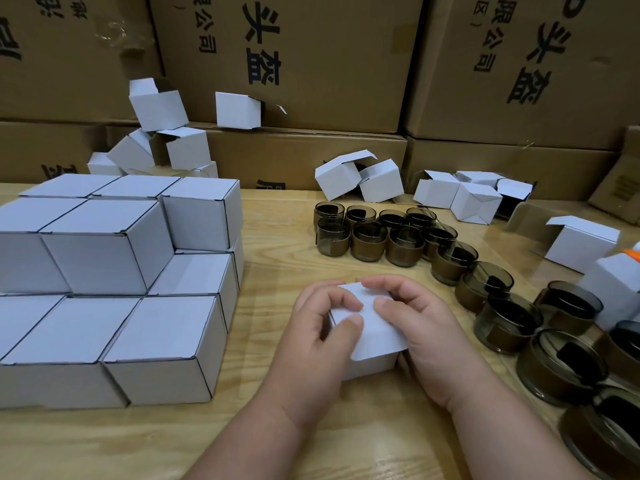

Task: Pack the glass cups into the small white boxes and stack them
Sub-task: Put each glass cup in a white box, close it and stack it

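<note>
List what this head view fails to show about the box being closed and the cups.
- Inside of the small white box: hidden by its lid, the left hand and the right hand.
- Glass cups: the row runs off the right edge.
- Orange object: cut off by the right edge.

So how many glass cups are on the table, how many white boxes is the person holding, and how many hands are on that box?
Glass cups: 15 that I can make out (the picture's edge cuts off some on the right)
White box being held: 1
Hands on it: 2, the left hand and the right hand
Total: 18
</note>
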